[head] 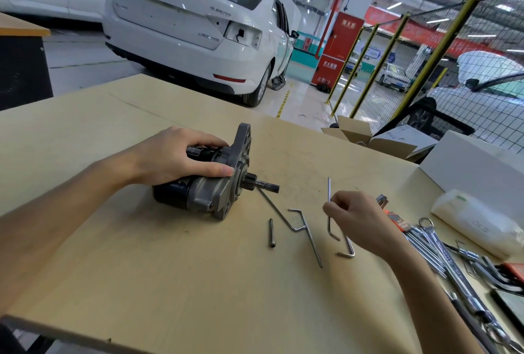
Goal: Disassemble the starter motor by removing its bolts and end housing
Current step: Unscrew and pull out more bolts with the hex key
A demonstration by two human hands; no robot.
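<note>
1. Two hands worked over the tabletop (175, 282); nearest the camera, spanners (442, 251) and other tools lay at the right edge.
2. Just left of those, the right hand (360, 220) pinched an L-shaped hex key (329, 206), long arm pointing up, its grip closed on the shaft. A second key (348, 248) lay below the hand.
3. Further left on the tabletop lay a bolt (271, 233), already out, and two more keys (307, 233), crossing each other.
4. Beyond them the motor (209, 183) lay on its side, shaft pointing right toward the keys. The left hand (175, 156) pressed down over the black body, fingers and thumb curled round it just behind the housing (241, 149).
5. Judging from this, the bolt-removal step was in hand: one bolt out, the housing still on, and a key being chosen or tried for size.
6. The next move would call for seating the key's tip squarely in a remaining bolt head while the left hand stopped the motor rolling.
7. Farthest off stood a white car (192, 24) and a mesh fence (459, 64).
</note>
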